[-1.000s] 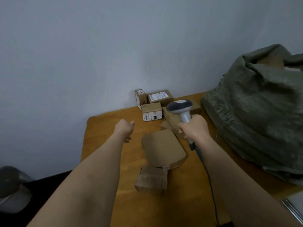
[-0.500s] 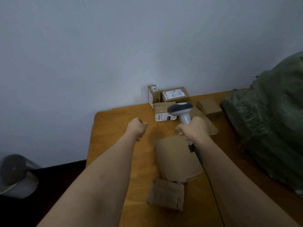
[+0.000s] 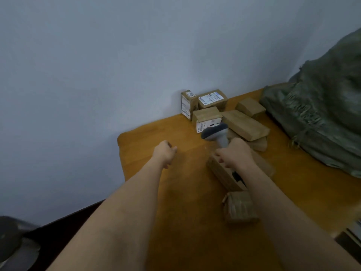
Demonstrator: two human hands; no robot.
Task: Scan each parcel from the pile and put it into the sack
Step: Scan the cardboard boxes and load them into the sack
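Observation:
Several brown cardboard parcels (image 3: pixel 210 106) are piled at the back of a wooden table (image 3: pixel 175 192) against the wall, some with white labels. My right hand (image 3: pixel 235 154) grips a grey handheld scanner (image 3: pixel 215 133), its head pointing left over a flat brown parcel (image 3: pixel 222 173) that lies under my wrist. A small taped parcel (image 3: pixel 239 209) lies just in front of that one. My left hand (image 3: pixel 165 152) hovers over bare table to the left, fingers curled with nothing in them. The green woven sack (image 3: pixel 322 118) bulges at the right.
A long box (image 3: pixel 245 125) and a smaller one (image 3: pixel 250 107) lie between the pile and the sack. The table's left edge (image 3: pixel 122 153) drops to a dark floor. A grey object (image 3: pixel 11 245) sits at bottom left.
The view has swung left, so the sack sits farther right. My right hand with the scanner has come down over the flat parcel. My left hand stays curled over the table.

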